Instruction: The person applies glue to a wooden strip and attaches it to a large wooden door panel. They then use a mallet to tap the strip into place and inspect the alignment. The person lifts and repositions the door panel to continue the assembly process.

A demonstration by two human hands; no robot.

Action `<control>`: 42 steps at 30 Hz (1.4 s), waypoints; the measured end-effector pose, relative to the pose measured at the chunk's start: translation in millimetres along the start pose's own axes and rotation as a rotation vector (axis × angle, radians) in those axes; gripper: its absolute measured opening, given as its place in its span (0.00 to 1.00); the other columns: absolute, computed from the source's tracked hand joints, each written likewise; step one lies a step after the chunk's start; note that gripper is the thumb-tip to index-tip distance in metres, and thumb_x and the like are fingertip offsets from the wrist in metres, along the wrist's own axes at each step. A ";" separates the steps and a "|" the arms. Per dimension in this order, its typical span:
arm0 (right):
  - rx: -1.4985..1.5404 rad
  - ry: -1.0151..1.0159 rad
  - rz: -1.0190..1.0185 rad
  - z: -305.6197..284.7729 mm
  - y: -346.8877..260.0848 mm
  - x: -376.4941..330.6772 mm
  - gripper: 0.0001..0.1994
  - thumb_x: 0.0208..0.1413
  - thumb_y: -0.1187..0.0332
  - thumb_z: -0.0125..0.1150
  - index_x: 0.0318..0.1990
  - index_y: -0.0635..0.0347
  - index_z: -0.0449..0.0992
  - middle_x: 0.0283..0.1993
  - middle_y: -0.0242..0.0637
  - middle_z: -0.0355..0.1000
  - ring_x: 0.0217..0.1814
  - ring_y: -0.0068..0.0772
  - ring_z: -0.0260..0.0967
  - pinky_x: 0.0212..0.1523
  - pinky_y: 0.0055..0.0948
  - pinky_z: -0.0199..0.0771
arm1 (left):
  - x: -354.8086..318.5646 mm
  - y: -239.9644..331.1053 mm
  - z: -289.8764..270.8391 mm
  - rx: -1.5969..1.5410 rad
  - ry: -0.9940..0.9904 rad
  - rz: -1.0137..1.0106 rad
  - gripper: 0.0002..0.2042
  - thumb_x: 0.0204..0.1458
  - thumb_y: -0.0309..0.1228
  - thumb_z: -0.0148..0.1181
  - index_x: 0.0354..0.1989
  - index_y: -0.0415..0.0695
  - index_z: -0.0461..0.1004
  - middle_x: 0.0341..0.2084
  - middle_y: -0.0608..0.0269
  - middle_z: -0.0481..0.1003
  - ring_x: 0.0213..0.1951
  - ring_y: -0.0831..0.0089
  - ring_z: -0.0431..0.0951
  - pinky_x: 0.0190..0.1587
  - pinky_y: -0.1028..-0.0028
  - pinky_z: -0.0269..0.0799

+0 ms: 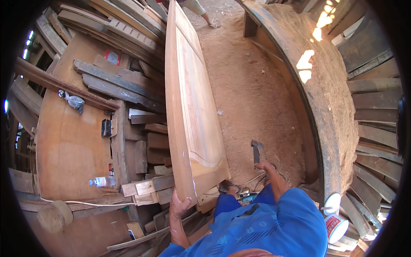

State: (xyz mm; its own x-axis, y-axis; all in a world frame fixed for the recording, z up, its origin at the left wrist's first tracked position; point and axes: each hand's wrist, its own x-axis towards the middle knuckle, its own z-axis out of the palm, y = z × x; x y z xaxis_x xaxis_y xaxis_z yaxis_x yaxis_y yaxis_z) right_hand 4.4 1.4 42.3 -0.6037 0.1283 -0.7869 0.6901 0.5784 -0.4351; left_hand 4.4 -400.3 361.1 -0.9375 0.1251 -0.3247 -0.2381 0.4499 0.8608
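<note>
A long light-wood door panel (190, 98) stands on its edge, running from near me toward the far end of the workshop. My left hand (177, 206) grips its near lower corner. My right hand (266, 166) holds a hammer (256, 150) by the handle, its dark head pointing up and away from me over the sandy floor. The hammer is apart from the panel, to its right. My blue shirt (265, 229) fills the lower middle of the view.
Stacked planks and wood blocks (141, 158) lie left of the panel, with a plastic water bottle (102, 181) on a large board. A heavy dusty workbench (329, 107) curves along the right. Two tins (336, 226) stand at lower right. Another person's leg (201, 10) shows at the top.
</note>
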 end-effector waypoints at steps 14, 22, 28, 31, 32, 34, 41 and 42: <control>-0.193 0.552 0.071 -248.3 -100.5 -7.4 0.29 0.52 0.64 0.56 0.60 0.65 0.57 0.52 0.58 0.71 0.58 0.53 0.69 0.51 0.45 0.72 | 9.8 -13.0 -28.6 0.027 0.049 0.106 0.30 0.42 0.36 0.66 0.55 0.38 0.66 0.44 0.50 0.75 0.48 0.61 0.75 0.52 0.65 0.69; -0.359 -0.604 -0.763 -24.4 -310.5 -80.3 0.21 0.56 0.55 0.55 0.52 0.59 0.75 0.47 0.50 0.75 0.51 0.51 0.72 0.51 0.43 0.71 | 4.1 -24.8 -34.7 0.152 0.195 -0.014 0.29 0.42 0.38 0.68 0.52 0.36 0.69 0.43 0.45 0.76 0.48 0.56 0.77 0.50 0.63 0.71; -0.221 0.095 -0.728 -13.4 -305.9 -57.6 0.19 0.55 0.55 0.52 0.37 0.65 0.77 0.39 0.58 0.74 0.44 0.56 0.73 0.46 0.45 0.72 | 9.8 -24.0 -32.2 0.499 0.333 -0.253 0.31 0.44 0.42 0.65 0.53 0.36 0.65 0.44 0.41 0.75 0.48 0.46 0.75 0.51 0.56 0.69; -0.206 0.187 -0.678 -13.1 -277.7 -49.4 0.19 0.56 0.54 0.51 0.33 0.64 0.77 0.38 0.57 0.74 0.43 0.56 0.72 0.45 0.46 0.71 | 7.6 -15.9 -29.4 0.547 0.353 -0.347 0.29 0.44 0.42 0.64 0.51 0.38 0.67 0.44 0.40 0.75 0.48 0.45 0.74 0.52 0.55 0.68; -0.203 0.203 -0.692 -13.9 -272.9 -49.0 0.19 0.56 0.54 0.50 0.33 0.63 0.77 0.37 0.56 0.74 0.42 0.56 0.72 0.45 0.46 0.71 | 9.8 -22.6 -31.4 0.568 0.365 -0.343 0.29 0.44 0.44 0.64 0.51 0.37 0.65 0.43 0.39 0.75 0.48 0.44 0.74 0.52 0.55 0.68; -0.237 0.184 -0.746 -11.0 -264.8 -57.2 0.17 0.57 0.56 0.49 0.34 0.60 0.78 0.35 0.52 0.74 0.40 0.54 0.72 0.43 0.45 0.72 | 12.3 -42.4 -35.8 0.588 0.386 -0.326 0.32 0.43 0.46 0.65 0.51 0.37 0.64 0.43 0.39 0.75 0.47 0.44 0.75 0.52 0.55 0.68; -0.354 -0.660 -0.802 2.0 -301.0 -170.0 0.33 0.56 0.62 0.55 0.64 0.72 0.55 0.57 0.58 0.67 0.55 0.51 0.69 0.56 0.40 0.67 | 17.5 -56.1 -46.3 0.710 0.464 -0.439 0.40 0.39 0.51 0.67 0.57 0.37 0.62 0.46 0.41 0.74 0.52 0.46 0.73 0.56 0.57 0.65; -0.354 -0.611 -0.896 1.5 -297.8 -176.0 0.34 0.56 0.61 0.55 0.65 0.71 0.53 0.58 0.58 0.66 0.57 0.52 0.67 0.58 0.39 0.66 | 17.8 -46.2 -44.0 0.740 0.499 -0.475 0.41 0.39 0.51 0.67 0.58 0.37 0.61 0.47 0.41 0.74 0.52 0.47 0.72 0.56 0.57 0.65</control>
State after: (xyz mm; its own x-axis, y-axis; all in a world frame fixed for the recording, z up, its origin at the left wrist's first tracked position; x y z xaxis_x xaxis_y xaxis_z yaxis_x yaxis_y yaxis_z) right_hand -94.3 -194.6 309.7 -0.4599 -0.8031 -0.3787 -0.1016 0.4713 -0.8761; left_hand -12.5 -457.8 332.8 -0.8258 -0.5177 -0.2235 -0.5561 0.8135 0.1704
